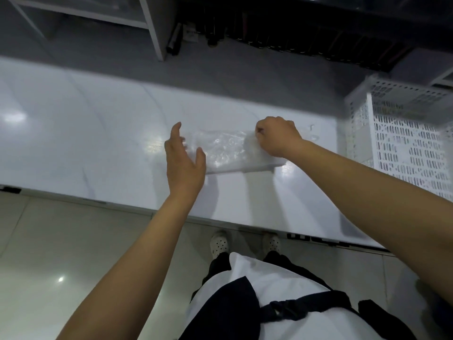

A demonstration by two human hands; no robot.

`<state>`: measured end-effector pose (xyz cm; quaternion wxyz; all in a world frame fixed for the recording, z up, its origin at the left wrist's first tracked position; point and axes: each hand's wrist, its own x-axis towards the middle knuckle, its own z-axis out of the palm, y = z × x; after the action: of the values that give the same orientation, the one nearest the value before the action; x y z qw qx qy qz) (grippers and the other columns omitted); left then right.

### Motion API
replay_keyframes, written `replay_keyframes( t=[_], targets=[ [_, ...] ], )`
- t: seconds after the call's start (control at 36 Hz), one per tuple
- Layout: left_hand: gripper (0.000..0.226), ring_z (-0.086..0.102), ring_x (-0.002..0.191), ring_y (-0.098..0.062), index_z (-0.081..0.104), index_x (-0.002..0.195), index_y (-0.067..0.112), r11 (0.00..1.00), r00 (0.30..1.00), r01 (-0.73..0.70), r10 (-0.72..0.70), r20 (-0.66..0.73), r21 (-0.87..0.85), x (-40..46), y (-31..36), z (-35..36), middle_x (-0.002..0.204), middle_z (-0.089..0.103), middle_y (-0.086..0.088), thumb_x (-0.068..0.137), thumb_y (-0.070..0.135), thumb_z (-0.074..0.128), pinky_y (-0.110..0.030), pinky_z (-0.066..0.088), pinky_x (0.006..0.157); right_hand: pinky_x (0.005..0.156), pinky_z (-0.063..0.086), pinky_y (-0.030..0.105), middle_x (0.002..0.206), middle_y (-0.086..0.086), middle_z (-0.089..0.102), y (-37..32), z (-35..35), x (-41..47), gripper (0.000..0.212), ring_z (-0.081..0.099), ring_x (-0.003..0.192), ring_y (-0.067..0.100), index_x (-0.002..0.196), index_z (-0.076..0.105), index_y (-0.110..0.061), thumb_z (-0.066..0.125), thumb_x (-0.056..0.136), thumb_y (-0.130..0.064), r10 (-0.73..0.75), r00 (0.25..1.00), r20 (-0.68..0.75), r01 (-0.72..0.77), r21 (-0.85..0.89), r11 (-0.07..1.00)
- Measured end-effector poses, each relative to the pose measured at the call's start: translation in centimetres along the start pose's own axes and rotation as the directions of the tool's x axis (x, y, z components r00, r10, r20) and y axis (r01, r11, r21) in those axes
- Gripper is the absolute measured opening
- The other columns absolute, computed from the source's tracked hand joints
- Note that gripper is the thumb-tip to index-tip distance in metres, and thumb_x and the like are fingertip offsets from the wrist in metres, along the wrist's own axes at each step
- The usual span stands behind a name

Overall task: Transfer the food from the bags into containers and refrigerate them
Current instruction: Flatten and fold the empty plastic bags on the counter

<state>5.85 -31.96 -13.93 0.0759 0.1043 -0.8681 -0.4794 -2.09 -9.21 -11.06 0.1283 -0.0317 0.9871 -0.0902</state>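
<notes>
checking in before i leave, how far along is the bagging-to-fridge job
Early on. Nothing looks finished. In hand: the right hand pinches the clear bag on the counter, the left hand open beside it. No container or fridge in view, so transferring and chilling remain.

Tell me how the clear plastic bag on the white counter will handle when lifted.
The clear plastic bag looks thin and crinkled, so probably floppy and light. Its glossy film may slip on the shiny white counter. The right hand pinches one end, so the rest would likely sag.
</notes>
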Motion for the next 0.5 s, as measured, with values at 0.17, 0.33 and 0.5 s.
replay_keyframes(
  t=[0.17,0.33,0.5],
  targets=[
    [0.044,0.030,0.148,-0.036,0.052,0.142,0.013,0.766,0.863,-0.504,0.463,0.202,0.399,-0.7,1.8,2.6,0.156,0.039,-0.017,0.099,0.013,0.053,-0.050,0.021,0.123,0.079,0.041,0.040,0.104,0.007,0.064,0.3,1.3,0.7,0.027,0.052,0.097,0.031,0.102,0.068,-0.016,0.042,0.096,-0.012,-0.035,0.996,-0.078,0.032,-0.044,0.999],
    [0.053,-0.001,0.156,-0.028,0.017,0.160,0.029,0.678,0.856,-0.463,0.174,0.487,0.571,0.8,1.9,6.0,0.170,0.007,-0.005,0.108,0.039,0.020,-0.048,-0.003,0.125,0.107,0.030,0.046,0.127,0.007,0.059,0.0,2.1,0.0,0.033,0.049,0.121,0.030,0.127,0.058,-0.020,0.044,0.099,-0.012,0.010,0.989,-0.150,-0.029,-0.122,0.992],
    [0.057,-0.006,0.156,-0.027,0.006,0.161,0.035,0.657,0.854,-0.450,0.119,0.506,0.605,1.7,0.2,6.8,0.170,0.000,-0.002,0.106,0.051,0.010,-0.049,-0.006,0.125,0.122,0.003,0.052,0.160,0.006,0.034,-1.1,4.3,-3.2,0.046,0.018,0.152,0.025,0.151,0.039,-0.022,0.036,0.105,-0.029,-0.154,0.972,-0.177,0.132,-0.132,0.982]
  ],
)
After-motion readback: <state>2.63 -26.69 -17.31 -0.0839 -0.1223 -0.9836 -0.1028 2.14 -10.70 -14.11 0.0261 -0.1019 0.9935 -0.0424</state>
